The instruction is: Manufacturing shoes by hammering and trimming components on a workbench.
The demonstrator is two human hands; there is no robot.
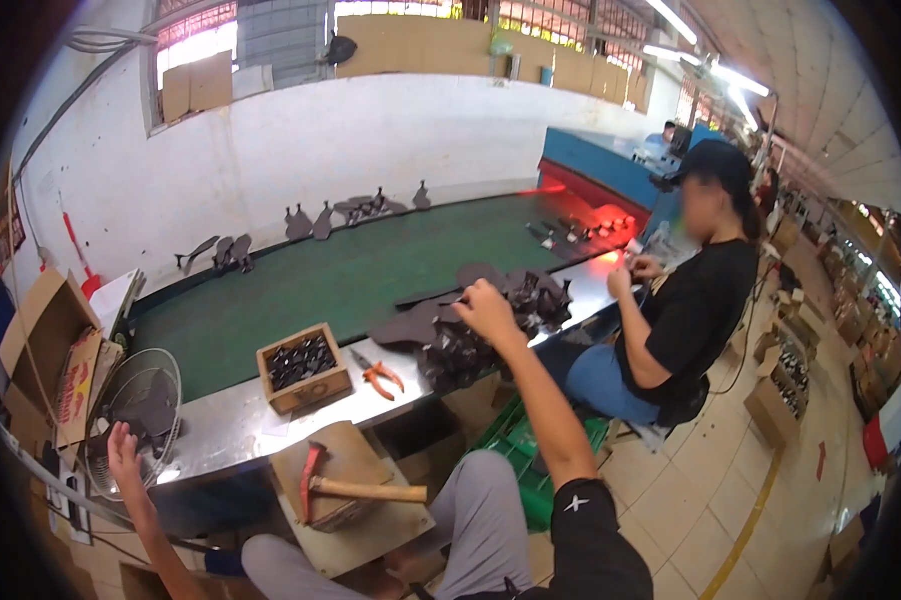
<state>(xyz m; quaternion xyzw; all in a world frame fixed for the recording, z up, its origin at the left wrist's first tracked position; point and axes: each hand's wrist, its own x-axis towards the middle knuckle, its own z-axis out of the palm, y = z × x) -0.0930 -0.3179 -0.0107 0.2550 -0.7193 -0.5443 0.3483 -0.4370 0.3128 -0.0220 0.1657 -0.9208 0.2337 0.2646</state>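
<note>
My right hand (pixel 492 316) reaches over a heap of dark, flat, glossy pieces (pixel 440 330) on the bench edge. Its fingers are bent together at the heap, and what they pinch, if anything, is hidden. On the far left my left hand (pixel 123 455) is raised with its fingers apart, in front of a round wire basket (pixel 177 400) with dark pieces in it. Between my hands stand a wooden box (pixel 310 390) of small black parts and orange-handled pliers (pixel 381 379). Nearer me, a hammer (pixel 365 489) with a red head and wooden handle lies on a wooden block (pixel 348 450).
A green conveyor belt (pixel 270 310) runs behind the metal edge, with dark pieces along its far side. To the right a co-worker (pixel 695 290) sits with both hands raised by the belt. A green crate (pixel 505 440) is beside my knee; cardboard boxes (pixel 775 400) line the aisle.
</note>
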